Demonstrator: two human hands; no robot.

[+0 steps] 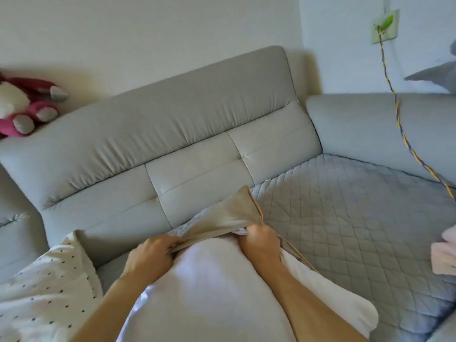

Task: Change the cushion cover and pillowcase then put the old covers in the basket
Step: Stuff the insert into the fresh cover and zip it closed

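Left hand [150,255] and right hand [261,245] both grip one beige cover [222,218], fingers curled, over one white cushion [209,292]. One dotted pillow [44,292] near left; grey sofa [172,134].

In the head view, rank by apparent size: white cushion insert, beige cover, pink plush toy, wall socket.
1. white cushion insert, nearest the camera.
2. beige cover and pink plush toy, too alike to rank.
3. wall socket.

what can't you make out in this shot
Head view only:
Basket: not in frame.
Fingertips of left hand and right hand: buried in folds of the beige cover, so each grip is hidden.
White cushion insert: near end cut off by bottom edge.
Pink item: cut off by right edge, blurred, unidentifiable.
Plush toy: partly cut by left edge.
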